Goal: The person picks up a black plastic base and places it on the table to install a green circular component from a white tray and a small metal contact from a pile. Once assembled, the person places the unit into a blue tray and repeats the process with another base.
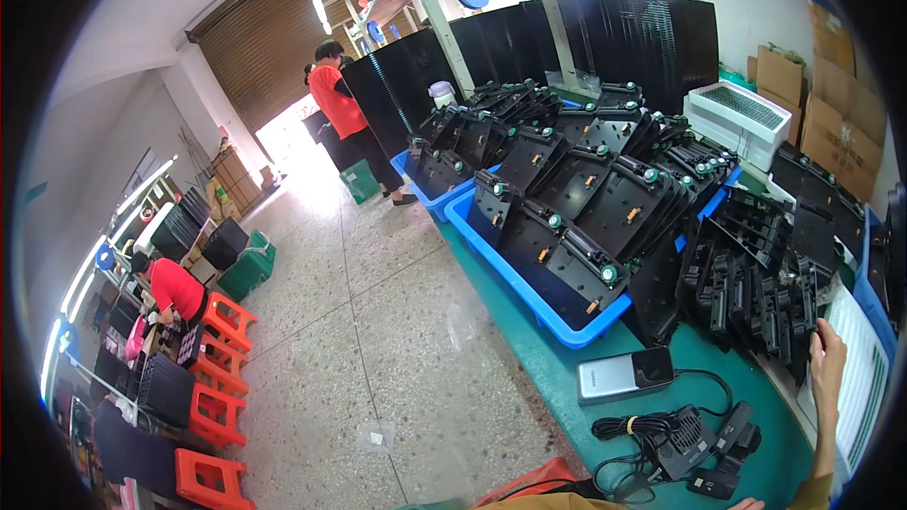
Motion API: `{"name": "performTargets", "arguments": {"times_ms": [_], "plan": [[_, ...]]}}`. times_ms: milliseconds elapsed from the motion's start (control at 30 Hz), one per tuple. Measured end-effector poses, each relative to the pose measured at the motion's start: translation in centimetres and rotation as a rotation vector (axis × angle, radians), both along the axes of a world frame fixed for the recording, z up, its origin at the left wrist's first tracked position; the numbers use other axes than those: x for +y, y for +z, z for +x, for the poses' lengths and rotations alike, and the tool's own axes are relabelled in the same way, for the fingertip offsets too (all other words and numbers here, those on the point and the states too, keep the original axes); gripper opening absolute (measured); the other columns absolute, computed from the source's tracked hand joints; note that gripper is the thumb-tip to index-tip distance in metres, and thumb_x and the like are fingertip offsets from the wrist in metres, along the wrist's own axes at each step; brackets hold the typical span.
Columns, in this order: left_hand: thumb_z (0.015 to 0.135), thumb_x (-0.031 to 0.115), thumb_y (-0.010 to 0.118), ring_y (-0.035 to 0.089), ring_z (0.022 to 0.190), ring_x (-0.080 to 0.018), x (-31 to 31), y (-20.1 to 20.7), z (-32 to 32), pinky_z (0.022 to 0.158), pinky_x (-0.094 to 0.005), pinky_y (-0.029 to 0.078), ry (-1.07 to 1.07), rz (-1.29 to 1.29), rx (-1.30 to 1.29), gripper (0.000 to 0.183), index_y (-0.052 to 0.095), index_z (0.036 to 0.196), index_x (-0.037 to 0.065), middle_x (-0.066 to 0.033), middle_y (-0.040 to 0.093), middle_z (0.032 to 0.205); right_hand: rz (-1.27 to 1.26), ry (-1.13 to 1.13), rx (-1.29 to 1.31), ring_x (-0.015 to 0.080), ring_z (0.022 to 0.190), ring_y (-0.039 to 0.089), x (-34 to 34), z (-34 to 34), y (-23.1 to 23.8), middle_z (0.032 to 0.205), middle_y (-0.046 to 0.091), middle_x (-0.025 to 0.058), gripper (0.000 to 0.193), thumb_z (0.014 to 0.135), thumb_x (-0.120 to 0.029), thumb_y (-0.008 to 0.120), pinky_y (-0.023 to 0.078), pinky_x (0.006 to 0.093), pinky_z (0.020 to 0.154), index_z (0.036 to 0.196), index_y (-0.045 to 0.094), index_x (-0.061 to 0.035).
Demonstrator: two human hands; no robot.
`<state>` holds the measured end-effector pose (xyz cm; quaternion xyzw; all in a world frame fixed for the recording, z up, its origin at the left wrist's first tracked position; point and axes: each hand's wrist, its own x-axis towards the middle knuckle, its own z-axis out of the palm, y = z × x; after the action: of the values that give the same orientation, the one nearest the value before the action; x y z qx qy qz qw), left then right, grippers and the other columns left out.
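My right hand (829, 355) reaches up at the far right, beside a pile of black plastic frames (756, 293) and over the edge of a white slatted crate (855, 373). Its fingers point away from me and look apart, with no held object showing; whether they touch the frames I cannot tell. Only a sliver of my left hand (748, 504) shows at the lower edge, its fingers mostly cut off. Near it on the green tabletop (539, 373) lie a black device with a coiled cable (682, 444) and a silver-and-black box (624, 375).
Blue bins (567, 326) hold stacked black panels with green-ended rollers (567, 179). A white basket (737, 118) and cardboard boxes (841, 123) stand behind. One person in red (345, 113) stands across the aisle; another (177, 288) works by orange stools (219, 368).
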<state>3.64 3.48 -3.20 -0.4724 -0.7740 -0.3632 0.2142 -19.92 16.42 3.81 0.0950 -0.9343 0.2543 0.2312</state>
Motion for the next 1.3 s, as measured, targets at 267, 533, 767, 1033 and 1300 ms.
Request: {"name": "performTargets", "arguments": {"times_ms": [267, 533, 767, 1033, 1300], "plan": [[0.064, 0.031, 0.068, 0.048, 0.097, -0.0282, -1.2, 0.9, -0.4, 0.081, -0.0417, 0.038, -0.059, -0.031, 0.029, 0.038, 0.063, 0.094, 0.009, -0.0100, 0.054, 0.099, 0.225, -0.214, 0.237, 0.0395, 0.072, 0.061, -1.4, 0.4, -0.6, 0.088, 0.063, 0.0278, 0.039, 0.086, 0.004, 0.052, 0.047, 0.0460, 0.070, 0.125, 0.054, 0.0113], [0.069, 0.031, 0.065, 0.048, 0.097, -0.0282, -0.6, -0.3, -0.2, 0.082, -0.0410, 0.038, -0.080, -0.012, 0.056, 0.032, 0.062, 0.092, 0.009, -0.0102, 0.053, 0.098, 0.225, -0.296, 0.375, 0.0400, 0.069, 0.061, -0.5, 1.1, 0.8, 0.081, 0.063, 0.0265, 0.034, 0.088, 0.003, 0.053, 0.046, 0.0461, 0.065, 0.121, 0.057, 0.0091], [0.067, 0.028, 0.068, 0.049, 0.095, -0.0274, -0.9, -0.4, 0.0, 0.081, -0.0399, 0.039, -0.119, -0.051, 0.004, 0.029, 0.058, 0.088, 0.010, -0.0087, 0.051, 0.094, 0.039, -0.357, 0.405, 0.0381, 0.073, 0.064, 2.7, 6.1, 5.2, 0.084, 0.064, 0.0255, 0.029, 0.093, -0.004, 0.049, 0.046, 0.0443, 0.067, 0.119, 0.061, 0.0012], [0.063, 0.002, 0.060, 0.049, 0.100, -0.0335, -1.9, 0.8, -1.3, 0.089, -0.0421, 0.041, -0.176, 0.014, -0.136, 0.028, 0.055, 0.091, -0.002, -0.0150, 0.051, 0.097, -0.661, -0.240, -0.049, 0.0058, 0.063, 0.051, 8.7, 14.6, 8.8, 0.075, 0.059, -0.0019, 0.024, 0.086, -0.005, 0.052, 0.040, 0.0214, 0.056, 0.103, 0.067, 0.0019], [0.066, 0.000, 0.060, 0.048, 0.116, -0.0350, -0.5, -2.0, -0.6, 0.099, -0.0423, 0.039, -0.226, -0.055, -0.189, 0.046, 0.053, 0.111, -0.006, -0.0182, 0.052, 0.116, -0.594, -0.314, -0.316, 0.0110, 0.042, 0.048, 12.3, 20.3, 2.5, 0.059, 0.055, 0.0010, 0.025, 0.069, -0.004, 0.047, 0.034, 0.0240, 0.034, 0.082, 0.068, 0.0003]]}}
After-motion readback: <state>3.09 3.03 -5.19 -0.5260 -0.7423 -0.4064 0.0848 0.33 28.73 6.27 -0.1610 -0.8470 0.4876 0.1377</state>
